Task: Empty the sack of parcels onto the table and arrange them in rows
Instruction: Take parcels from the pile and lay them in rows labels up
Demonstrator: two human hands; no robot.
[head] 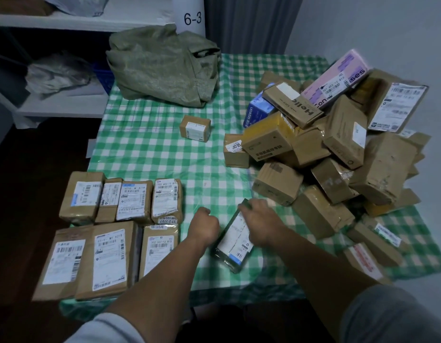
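Sack (162, 68) lies slack at the far-left corner of the table (145, 144); loose pile (338, 144) on the right. Right hand (261, 221) grips the far end of a dark labelled parcel (235, 236) lying askew between rows and pile. Left hand (205, 220) is fisted just beside it, apparently holding nothing (blurred). Judgement: turn the parcel square, label up, and butt it against the right end of the three-box near row (103, 258), matching the four-box far row (123, 201).
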